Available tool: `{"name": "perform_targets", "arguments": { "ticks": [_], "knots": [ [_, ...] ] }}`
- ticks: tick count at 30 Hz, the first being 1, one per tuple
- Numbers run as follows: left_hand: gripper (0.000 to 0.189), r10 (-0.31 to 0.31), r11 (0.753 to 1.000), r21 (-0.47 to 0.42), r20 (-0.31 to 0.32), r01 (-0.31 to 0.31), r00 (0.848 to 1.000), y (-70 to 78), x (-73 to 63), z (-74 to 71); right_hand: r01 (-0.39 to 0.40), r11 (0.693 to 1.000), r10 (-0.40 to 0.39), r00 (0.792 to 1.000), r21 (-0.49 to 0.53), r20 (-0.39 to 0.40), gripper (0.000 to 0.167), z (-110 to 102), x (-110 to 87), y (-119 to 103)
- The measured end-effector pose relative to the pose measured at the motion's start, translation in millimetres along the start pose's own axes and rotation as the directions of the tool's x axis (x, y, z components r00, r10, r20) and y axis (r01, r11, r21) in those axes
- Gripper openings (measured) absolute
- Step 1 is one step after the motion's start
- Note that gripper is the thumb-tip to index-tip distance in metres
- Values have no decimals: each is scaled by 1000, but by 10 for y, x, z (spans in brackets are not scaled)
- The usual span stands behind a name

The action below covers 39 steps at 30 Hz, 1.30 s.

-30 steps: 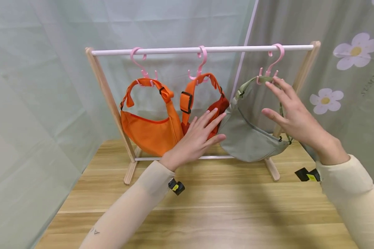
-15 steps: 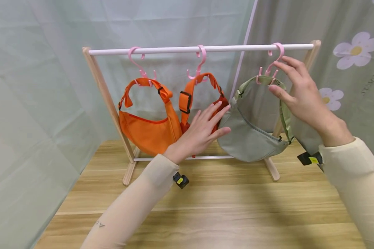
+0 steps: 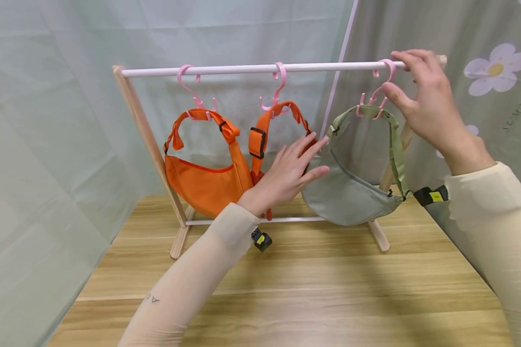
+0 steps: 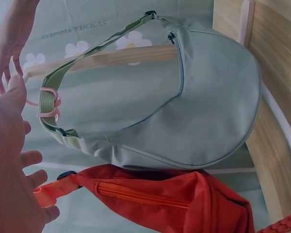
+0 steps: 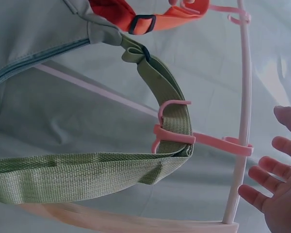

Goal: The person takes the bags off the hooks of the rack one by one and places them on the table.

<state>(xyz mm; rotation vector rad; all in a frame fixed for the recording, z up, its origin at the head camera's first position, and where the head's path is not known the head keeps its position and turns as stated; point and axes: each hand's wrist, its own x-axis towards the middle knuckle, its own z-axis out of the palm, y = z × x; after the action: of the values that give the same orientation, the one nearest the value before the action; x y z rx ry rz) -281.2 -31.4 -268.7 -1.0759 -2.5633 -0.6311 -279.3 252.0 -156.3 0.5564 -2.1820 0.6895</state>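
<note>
From here I see the right hand just beside the white rail, fingers loose and empty. The left hand spreads below the rail, holding nothing; the gray bag hangs under the rail's right end.

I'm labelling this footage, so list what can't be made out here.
Red bag: mostly behind the left hand in the head view; cut off by the left wrist view's bottom edge.
Right hand: palm partly cut off by the right wrist view's right edge.
Mark on left sleeve: too small to read in the head view.
Grey bag: cloth hides the inside, every view.
</note>
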Motion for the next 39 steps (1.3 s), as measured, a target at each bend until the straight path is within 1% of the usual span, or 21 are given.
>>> {"name": "perform_targets", "arguments": {
  "ticks": [4,10,15,19,23,31,34,39],
  "knots": [
    [70,5,1000,8,-6,-5,1000,-4,71,-4,-25,1000,25,1000,2,9,56,-24,39,5],
    [70,10,1000,10,1,-10,1000,5,134,-18,-78,997,77,997,30,32,56,-51,105,26],
    [72,7,1000,0,-7,-7,1000,15,198,-38,-148,986,143,987,73,75,58,-42,153,32],
    [73,-6,1000,-6,0,6,1000,10,233,-32,-182,977,172,980,108,95,58,-6,179,33],
    [72,-10,1000,-3,12,10,1000,11,257,-11,-178,979,170,982,97,83,57,37,210,33],
    [70,-16,999,29,43,15,999,31,368,13,-142,989,141,990,50,12,51,75,261,71],
    [70,-22,999,47,55,19,998,36,409,12,-144,989,144,990,30,5,50,74,270,83],
    [71,-38,998,58,54,34,998,36,487,9,-148,989,148,989,0,9,49,76,291,90]
  ]
}}
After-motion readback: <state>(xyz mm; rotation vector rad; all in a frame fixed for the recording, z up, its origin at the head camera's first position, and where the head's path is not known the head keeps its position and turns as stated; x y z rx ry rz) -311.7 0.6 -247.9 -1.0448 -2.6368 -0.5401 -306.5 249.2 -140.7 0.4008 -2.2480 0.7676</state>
